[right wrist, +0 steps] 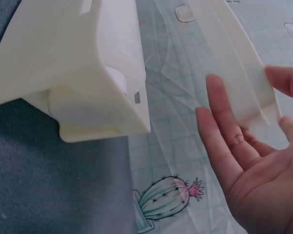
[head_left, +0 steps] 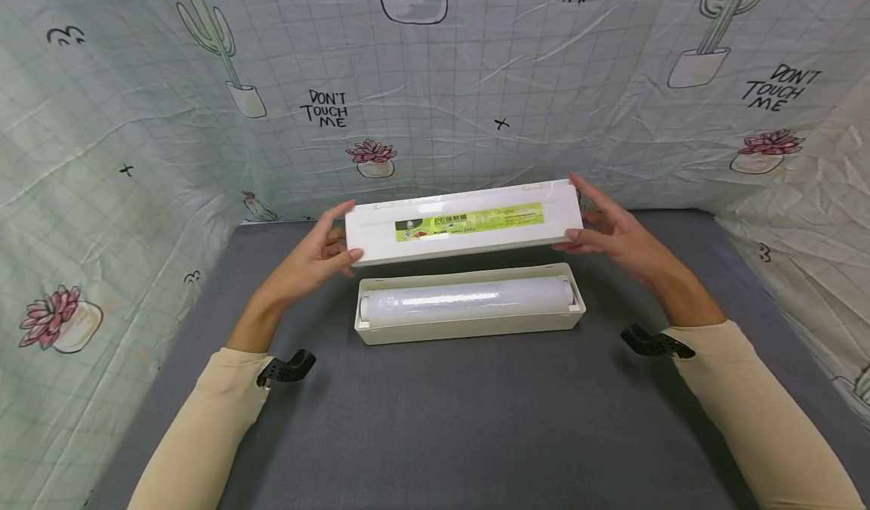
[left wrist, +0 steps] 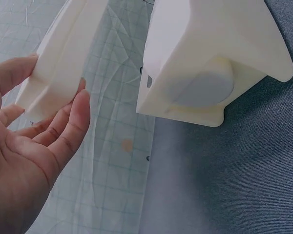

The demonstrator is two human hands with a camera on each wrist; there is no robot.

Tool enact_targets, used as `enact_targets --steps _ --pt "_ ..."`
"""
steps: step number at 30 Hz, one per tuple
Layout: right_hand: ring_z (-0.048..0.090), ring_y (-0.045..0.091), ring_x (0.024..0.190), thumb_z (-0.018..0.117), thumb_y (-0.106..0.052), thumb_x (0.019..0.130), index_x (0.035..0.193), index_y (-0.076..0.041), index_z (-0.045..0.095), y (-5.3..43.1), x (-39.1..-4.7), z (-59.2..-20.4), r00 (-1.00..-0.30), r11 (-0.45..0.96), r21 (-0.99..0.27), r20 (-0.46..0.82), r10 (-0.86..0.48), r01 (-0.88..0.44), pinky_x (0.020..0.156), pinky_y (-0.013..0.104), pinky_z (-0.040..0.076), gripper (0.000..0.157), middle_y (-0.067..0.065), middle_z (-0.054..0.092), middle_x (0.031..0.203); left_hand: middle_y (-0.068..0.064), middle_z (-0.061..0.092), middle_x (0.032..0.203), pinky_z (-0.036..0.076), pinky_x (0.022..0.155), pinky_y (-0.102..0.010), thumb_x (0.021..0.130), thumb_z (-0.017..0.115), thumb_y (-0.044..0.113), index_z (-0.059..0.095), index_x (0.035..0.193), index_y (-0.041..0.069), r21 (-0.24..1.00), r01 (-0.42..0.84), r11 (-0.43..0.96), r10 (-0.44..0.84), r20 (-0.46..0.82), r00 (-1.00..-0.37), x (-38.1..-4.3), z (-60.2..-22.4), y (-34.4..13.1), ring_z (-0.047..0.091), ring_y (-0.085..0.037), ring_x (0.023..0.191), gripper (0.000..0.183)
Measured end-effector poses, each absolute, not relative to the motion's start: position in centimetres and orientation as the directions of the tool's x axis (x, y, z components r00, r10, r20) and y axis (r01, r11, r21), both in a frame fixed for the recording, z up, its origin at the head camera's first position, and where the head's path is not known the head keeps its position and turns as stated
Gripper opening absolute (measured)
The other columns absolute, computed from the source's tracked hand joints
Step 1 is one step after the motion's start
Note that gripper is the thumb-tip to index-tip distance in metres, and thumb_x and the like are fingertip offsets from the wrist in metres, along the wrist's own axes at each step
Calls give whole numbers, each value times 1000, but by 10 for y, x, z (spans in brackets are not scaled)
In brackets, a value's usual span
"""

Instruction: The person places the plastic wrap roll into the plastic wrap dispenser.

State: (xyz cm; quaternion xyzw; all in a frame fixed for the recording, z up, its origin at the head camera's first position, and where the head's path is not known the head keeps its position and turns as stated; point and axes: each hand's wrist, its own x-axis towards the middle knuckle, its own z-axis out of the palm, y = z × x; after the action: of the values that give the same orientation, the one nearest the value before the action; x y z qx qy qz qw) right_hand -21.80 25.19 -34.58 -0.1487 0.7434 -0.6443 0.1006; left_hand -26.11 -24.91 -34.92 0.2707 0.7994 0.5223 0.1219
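Both hands hold a long white lid (head_left: 469,242) with a green label, raised above and behind an open box. My left hand (head_left: 317,251) grips the lid's left end, thumb on one side and fingers on the other, as the left wrist view also shows. At the opposite end, my right hand (head_left: 615,230) pinches the lid between thumb and fingers. Below it the cream box (head_left: 476,329) stands on the table, apart from both hands. Inside lies a roll of cling film (head_left: 469,298), shiny and whitish, running the box's length.
A dark grey cloth (head_left: 476,419) covers the table. Behind and at the sides hangs a pale checked curtain (head_left: 435,79) printed with cacti and lettering. Black bands (head_left: 291,366) sit at the wrists, below tan sleeves (head_left: 204,427).
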Motion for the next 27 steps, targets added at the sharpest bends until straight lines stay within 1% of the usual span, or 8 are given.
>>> enact_targets --steps 4,6,9,13,15,18,23,27 --pt "70 26 110 66 -2 98 162 -41 13 249 -220 -346 -940 188 -978 20 -340 -89 89 32 57 91 18 39 150 -14 28 158 57 80 -40 101 63 16 16 163 31 890 307 338 562 71 -824 -260 -348 -247 65 -32 99 79" --pt "67 22 113 70 -5 96 162 -40 14 247 -221 -346 -947 262 -960 11 -322 -100 88 28 56 94 16 43 148 -9 21 161 56 82 -41 100 66 17 17 162 32 889 294 351 559 54 -828 -258 -347 -245 64 -37 100 81" --pt "61 23 117 76 -10 92 163 -33 14 243 -221 -346 -953 397 -907 14 -303 -140 85 23 53 97 15 46 143 -4 15 165 54 86 -39 97 71 18 17 163 29 875 294 385 553 36 -833 -258 -346 -242 62 -37 102 86" --pt "57 36 121 82 -6 86 162 -16 15 238 -222 -347 -943 470 -855 63 -328 -220 81 22 54 102 17 31 151 -7 16 163 54 86 -36 90 79 19 17 163 24 849 298 437 544 15 -839 -258 -348 -238 59 -31 103 96" --pt "51 38 126 84 -6 83 160 -10 18 236 -222 -347 -933 498 -822 107 -344 -278 81 22 53 102 19 21 156 -8 18 162 55 84 -36 87 82 17 16 163 22 837 305 454 545 10 -838 -258 -349 -237 57 -31 104 101" --pt "45 38 125 86 -9 81 158 -6 22 236 -223 -348 -921 560 -753 158 -356 -346 83 27 52 101 21 16 158 -12 19 161 55 84 -35 84 85 13 16 163 19 812 339 474 550 27 -835 -257 -351 -236 55 -31 104 105" --pt "45 36 118 89 -12 79 157 -7 27 237 -222 -348 -921 637 -678 169 -350 -367 88 46 47 100 21 25 153 -17 23 158 53 86 -38 82 85 8 17 163 12 751 416 512 564 71 -823 -254 -351 -235 53 -30 104 105" --pt "40 37 124 89 -12 77 157 -4 29 238 -221 -347 -914 689 -613 161 -372 -388 96 57 39 100 23 30 149 -18 27 155 53 87 -41 81 86 7 20 163 12 708 447 547 570 76 -818 -250 -350 -233 52 -29 103 105"
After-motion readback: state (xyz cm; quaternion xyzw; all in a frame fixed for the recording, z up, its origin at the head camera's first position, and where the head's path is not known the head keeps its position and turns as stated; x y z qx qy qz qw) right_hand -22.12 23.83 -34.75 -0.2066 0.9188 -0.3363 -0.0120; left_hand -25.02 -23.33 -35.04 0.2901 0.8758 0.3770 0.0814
